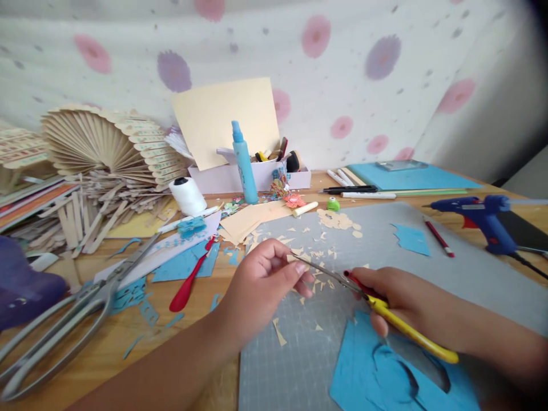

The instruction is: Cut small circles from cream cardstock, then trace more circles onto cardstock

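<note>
My left hand (274, 277) pinches a small cream paper piece (299, 261), mostly hidden by my fingers. In my right hand (398, 297) is a pair of scissors (377, 305) with one yellow and one red handle. Its thin blades reach left to the paper at my left fingertips. Cream paper scraps (317, 279) lie on the grey cutting mat (278, 365) beneath both hands. Below my right hand rests a blue paper sheet (355, 359) with curved shapes cut out of it.
Large grey shears (92, 297) and a red spatula-like tool (188, 285) lie at left, near wooden sticks (81, 220). Behind stand a blue bottle (245, 168) and a thread spool (187, 197). A blue glue gun (479, 211) and red pencil (439, 237) are at right.
</note>
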Motion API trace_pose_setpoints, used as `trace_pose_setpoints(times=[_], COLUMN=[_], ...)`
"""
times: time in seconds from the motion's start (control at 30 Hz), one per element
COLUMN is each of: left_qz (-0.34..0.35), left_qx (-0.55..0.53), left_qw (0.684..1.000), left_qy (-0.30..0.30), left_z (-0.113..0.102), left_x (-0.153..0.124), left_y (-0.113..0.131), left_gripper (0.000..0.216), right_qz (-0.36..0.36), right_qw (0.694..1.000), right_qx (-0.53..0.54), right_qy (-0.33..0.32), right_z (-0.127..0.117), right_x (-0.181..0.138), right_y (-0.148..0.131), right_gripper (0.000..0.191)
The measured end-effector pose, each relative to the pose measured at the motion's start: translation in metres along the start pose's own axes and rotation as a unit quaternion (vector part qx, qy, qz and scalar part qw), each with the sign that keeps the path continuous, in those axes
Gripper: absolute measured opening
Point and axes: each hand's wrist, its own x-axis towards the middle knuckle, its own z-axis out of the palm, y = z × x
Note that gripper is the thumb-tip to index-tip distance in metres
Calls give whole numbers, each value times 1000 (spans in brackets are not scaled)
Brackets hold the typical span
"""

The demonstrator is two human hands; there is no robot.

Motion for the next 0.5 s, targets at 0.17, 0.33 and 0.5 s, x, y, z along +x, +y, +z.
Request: trace_pose_setpoints(times=[0.17,0.33,0.5], left_qz=[4,-6,-7], left_qx=[-4,-9,-6], left_qw=[1000,1000,1000], left_qy=[-1,-2,2], left_z=[0,0,0], left_x=[-2,-3,-2], left_y=[0,-2,-3], left_gripper=[17,19,20], right_qz=[-26,-24,-12], right_qw=[1000,999,1000], right_qx=[-4,-20,-10], right_qy=[4,23,24], right_z=[-2,0,2], right_x=[2,3,5], right_y=[0,2,7], right_gripper=[19,19,17])
